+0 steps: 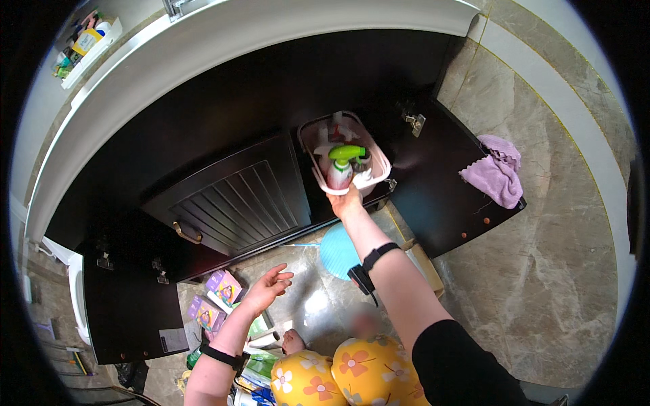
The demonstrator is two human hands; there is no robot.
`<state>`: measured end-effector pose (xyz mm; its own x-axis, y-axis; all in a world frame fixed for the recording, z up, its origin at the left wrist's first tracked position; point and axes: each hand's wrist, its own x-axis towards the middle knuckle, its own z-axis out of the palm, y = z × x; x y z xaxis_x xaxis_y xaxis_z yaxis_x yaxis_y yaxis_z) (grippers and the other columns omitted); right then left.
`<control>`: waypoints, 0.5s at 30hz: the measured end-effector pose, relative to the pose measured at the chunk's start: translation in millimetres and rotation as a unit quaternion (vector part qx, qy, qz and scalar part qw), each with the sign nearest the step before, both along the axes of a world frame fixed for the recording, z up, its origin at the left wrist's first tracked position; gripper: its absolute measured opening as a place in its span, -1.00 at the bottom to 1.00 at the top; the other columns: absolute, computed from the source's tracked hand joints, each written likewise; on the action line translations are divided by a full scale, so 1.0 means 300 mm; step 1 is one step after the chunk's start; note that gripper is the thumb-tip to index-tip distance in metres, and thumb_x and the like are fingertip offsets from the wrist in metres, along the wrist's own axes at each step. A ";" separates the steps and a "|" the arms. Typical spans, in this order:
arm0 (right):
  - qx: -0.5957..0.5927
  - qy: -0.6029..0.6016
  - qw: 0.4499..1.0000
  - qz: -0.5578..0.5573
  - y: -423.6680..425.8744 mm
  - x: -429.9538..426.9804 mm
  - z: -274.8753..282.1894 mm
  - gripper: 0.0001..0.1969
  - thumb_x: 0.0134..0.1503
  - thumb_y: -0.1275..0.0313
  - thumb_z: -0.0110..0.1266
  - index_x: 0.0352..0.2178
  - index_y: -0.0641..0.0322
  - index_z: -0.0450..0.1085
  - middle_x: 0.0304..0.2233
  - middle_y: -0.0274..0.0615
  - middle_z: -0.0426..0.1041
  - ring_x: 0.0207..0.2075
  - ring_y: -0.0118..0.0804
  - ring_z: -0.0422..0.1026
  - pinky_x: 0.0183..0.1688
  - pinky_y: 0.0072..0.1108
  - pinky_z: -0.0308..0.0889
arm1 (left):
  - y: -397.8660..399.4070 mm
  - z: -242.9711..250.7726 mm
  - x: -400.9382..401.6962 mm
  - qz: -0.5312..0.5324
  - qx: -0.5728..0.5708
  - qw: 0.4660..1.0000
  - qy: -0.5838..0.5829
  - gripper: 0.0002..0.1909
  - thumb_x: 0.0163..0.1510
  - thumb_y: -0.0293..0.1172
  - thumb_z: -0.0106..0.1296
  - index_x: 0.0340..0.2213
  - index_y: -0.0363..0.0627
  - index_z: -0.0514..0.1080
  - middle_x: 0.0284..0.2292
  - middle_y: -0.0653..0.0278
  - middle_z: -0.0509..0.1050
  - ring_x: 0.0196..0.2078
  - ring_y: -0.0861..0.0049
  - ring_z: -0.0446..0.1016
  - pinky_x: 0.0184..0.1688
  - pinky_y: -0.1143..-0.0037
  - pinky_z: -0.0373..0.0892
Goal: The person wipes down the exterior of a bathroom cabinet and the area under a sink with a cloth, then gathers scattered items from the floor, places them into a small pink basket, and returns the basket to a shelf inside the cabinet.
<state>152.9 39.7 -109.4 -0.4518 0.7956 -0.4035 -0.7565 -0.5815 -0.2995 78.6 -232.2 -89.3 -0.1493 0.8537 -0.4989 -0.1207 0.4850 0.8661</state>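
My right hand (pixel 348 202) holds the near rim of a light pink plastic bin (pixel 382 171) at the opening of a dark sink cabinet (pixel 376 81). The fingers are partly hidden under the rim. Inside the bin stands a spray bottle (pixel 340 175) with a bright green trigger head. A white nozzle or cap (pixel 362 177) shows beside it, and other bottles (pixel 335 133) behind are blurred. My left hand (pixel 267 290) hangs over the tiled floor with its fingers apart and nothing in it. Purple printed boxes (pixel 224 288) lie nearest to it, on the left.
A lilac cloth (pixel 495 175) drapes over the open right door (pixel 431 203). The left door (pixel 132 309) also stands open; the middle door (pixel 238 203) is between them. On the floor are a round light-blue ribbed object (pixel 339 251), a cardboard box (pixel 425 269) and several packages (pixel 260 364).
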 end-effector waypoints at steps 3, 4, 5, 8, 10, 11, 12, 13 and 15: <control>0.053 -0.077 0.994 0.059 0.057 0.021 -0.003 -0.53 0.01 0.15 -0.36 -0.08 0.15 -0.08 -0.06 -0.16 0.01 -0.02 -0.20 -0.03 -0.04 -0.28 -0.09 | -0.002 0.013 0.000 0.006 -0.017 1.000 0.010 -0.52 -0.08 -0.42 -0.20 -0.08 -0.06 -0.01 -0.20 0.34 0.24 -0.19 0.59 0.22 -0.19 0.59 0.13; 0.064 -0.116 0.988 0.081 0.057 0.046 0.011 -0.52 0.00 0.16 -0.35 -0.07 0.15 -0.10 -0.04 -0.17 -0.03 0.00 -0.20 -0.06 -0.04 -0.28 -0.12 | -0.006 0.006 -0.007 0.008 -0.012 1.000 0.008 -0.52 -0.08 -0.41 -0.19 -0.08 -0.06 -0.01 -0.20 0.34 0.24 -0.19 0.58 0.21 -0.19 0.59 0.13; 0.075 -0.160 0.979 0.101 0.048 0.078 0.000 -0.51 0.00 0.17 -0.35 -0.06 0.16 -0.13 -0.02 -0.17 -0.07 0.02 -0.20 -0.10 -0.03 -0.28 -0.16 | -0.014 -0.005 0.000 0.008 -0.013 1.000 0.003 -0.52 -0.08 -0.41 -0.19 -0.08 -0.07 0.00 -0.20 0.34 0.25 -0.19 0.58 0.21 -0.19 0.59 0.13; 0.190 -0.372 0.895 0.156 -0.002 0.187 -0.035 -0.48 -0.06 0.28 -0.23 -0.06 0.22 -0.11 -0.10 -0.10 0.04 -0.06 -0.18 0.03 -0.11 -0.38 -0.04 | -0.003 -0.019 0.012 0.011 -0.011 1.000 -0.019 -0.53 -0.09 -0.41 -0.18 -0.09 -0.07 0.01 -0.20 0.34 0.25 -0.19 0.58 0.22 -0.19 0.59 0.13; 0.304 -0.526 0.772 0.186 -0.086 0.269 -0.087 -0.46 -0.12 0.37 -0.11 -0.08 0.28 -0.07 -0.19 -0.02 0.18 -0.16 -0.16 0.19 -0.19 -0.49 0.11 | -0.016 -0.003 0.017 0.018 -0.015 1.000 -0.018 -0.53 -0.09 -0.41 -0.18 -0.10 -0.07 0.02 -0.20 0.35 0.25 -0.19 0.58 0.22 -0.19 0.58 0.13; 0.379 -0.576 0.698 0.192 -0.133 0.341 -0.121 -0.45 -0.14 0.37 -0.09 -0.09 0.30 -0.06 -0.22 0.02 0.19 -0.19 -0.13 0.20 -0.20 -0.48 0.12 | -0.024 -0.006 0.014 0.017 -0.019 1.000 -0.018 -0.53 -0.09 -0.41 -0.18 -0.10 -0.06 0.02 -0.20 0.35 0.25 -0.20 0.58 0.22 -0.19 0.58 0.13; 0.444 -0.634 0.607 0.178 -0.162 0.448 -0.137 -0.44 -0.17 0.37 -0.06 -0.11 0.32 -0.04 -0.25 0.07 0.21 -0.21 -0.09 0.21 -0.21 -0.48 0.14 | -0.006 -0.011 0.029 0.007 -0.015 1.000 -0.025 -0.54 -0.09 -0.41 -0.18 -0.10 -0.06 0.03 -0.20 0.35 0.25 -0.20 0.59 0.23 -0.19 0.58 0.13; 0.453 -0.652 0.581 0.179 -0.216 0.523 -0.111 -0.43 -0.18 0.37 -0.05 -0.11 0.32 -0.03 -0.26 0.08 0.21 -0.22 -0.07 0.22 -0.21 -0.47 0.14 | -0.007 -0.012 0.035 0.010 -0.022 0.999 -0.024 -0.55 -0.09 -0.41 -0.18 -0.11 -0.06 0.04 -0.21 0.35 0.25 -0.20 0.59 0.23 -0.19 0.58 0.14; 0.448 -0.691 0.535 0.187 -0.303 0.689 -0.080 -0.42 -0.18 0.35 -0.05 -0.11 0.33 -0.03 -0.22 0.13 0.15 -0.18 -0.04 0.17 -0.17 -0.46 0.10 | 0.007 -0.013 0.054 0.008 -0.033 0.999 -0.023 -0.57 -0.09 -0.42 -0.18 -0.12 -0.05 0.06 -0.21 0.36 0.26 -0.21 0.59 0.23 -0.20 0.57 0.14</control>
